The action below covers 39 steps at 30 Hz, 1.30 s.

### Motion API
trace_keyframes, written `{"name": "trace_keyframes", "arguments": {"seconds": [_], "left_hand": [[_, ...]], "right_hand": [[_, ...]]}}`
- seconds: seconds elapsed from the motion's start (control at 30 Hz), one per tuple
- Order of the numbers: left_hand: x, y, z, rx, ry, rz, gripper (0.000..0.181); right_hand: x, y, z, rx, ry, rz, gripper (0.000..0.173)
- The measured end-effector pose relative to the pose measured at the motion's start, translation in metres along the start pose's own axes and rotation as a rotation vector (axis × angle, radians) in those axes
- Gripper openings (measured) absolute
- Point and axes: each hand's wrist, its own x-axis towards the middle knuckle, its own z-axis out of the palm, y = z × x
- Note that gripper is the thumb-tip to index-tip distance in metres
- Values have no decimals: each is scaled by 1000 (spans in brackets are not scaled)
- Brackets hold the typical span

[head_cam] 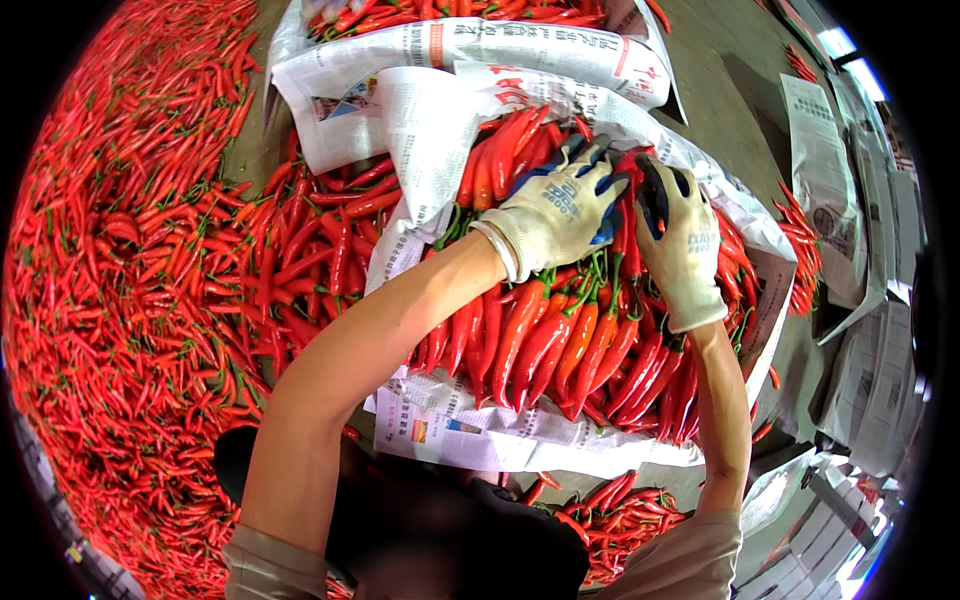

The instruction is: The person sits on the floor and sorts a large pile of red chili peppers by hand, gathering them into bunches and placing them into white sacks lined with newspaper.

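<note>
Long red chili peppers (525, 345) lie in rows, stems towards the middle, in a newspaper-lined container before me. My left hand (559, 202), in a cream knit glove with dark blue coated fingers, rests palm down on the upper row, its fingers pointing up and right. What is under its palm is hidden. Just to its right, my right hand (679, 247), in a matching glove, curls over peppers near the container's right side. A bit of red shows between its thumb and fingers, but a grip cannot be made out. Newspaper sheets (502, 442) hang over the near edge.
A large heap of red chilies (135, 285) spreads across the left. Another newspaper-lined container (480, 45) of chilies stands beyond. Smaller chili piles (630, 525) lie on the floor near me and at right. Stacked newspapers (825, 172) lie along the right side.
</note>
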Motion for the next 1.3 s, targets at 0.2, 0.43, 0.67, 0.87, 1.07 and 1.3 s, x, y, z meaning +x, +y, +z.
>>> {"name": "trace_keyframes", "arguments": {"seconds": [0.2, 0.43, 0.67, 0.87, 1.07, 1.3], "left_hand": [[-13, -7, -22, -203, -13, -61, 50], [22, 16, -28, 60, -52, 44, 44], [-168, 3, -168, -193, 354, 56, 30], [-414, -53, -181, -764, 604, -462, 34], [-652, -143, -115, -273, 1336, -1630, 31], [-731, -220, -139, -226, 1437, -1759, 32]], "right_hand": [[24, -8, 28, 91, -54, -106, 42], [16, 41, -3, 503, -167, 55, 40], [-11, -75, 1, 616, 0, -138, 50], [-41, -363, 23, 693, -673, -710, 45], [-74, -571, 156, 748, -889, -866, 46], [-79, -760, 261, 514, -395, -778, 51]]}}
